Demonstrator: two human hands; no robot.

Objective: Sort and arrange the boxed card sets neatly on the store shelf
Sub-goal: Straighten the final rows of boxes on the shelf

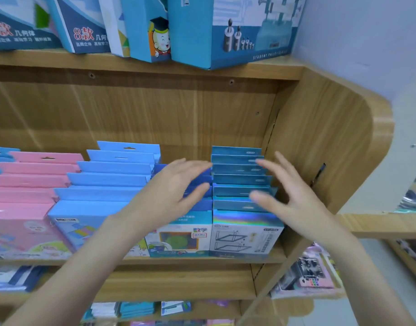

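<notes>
A wooden store shelf (202, 260) holds rows of boxed card sets standing one behind another. The rightmost row is teal boxes with shiny holographic tops (240, 180). Left of it stands a row of darker blue boxes (178, 241), largely hidden by my left hand. My left hand (176, 187) hovers over that darker blue row with straight fingers pointing right, holding nothing. My right hand (289, 196) hangs over the right side of the teal row, fingers spread and loosely bent, thumb above the front boxes. Whether either hand touches the boxes is unclear.
Further left stand a light blue row (113, 177) and a pink row (28, 184). The shelf's wooden side panel (324, 142) closes in right beside the teal row. Large blue boxes (226, 31) stand on the shelf above. More goods fill the lower shelves (136, 309).
</notes>
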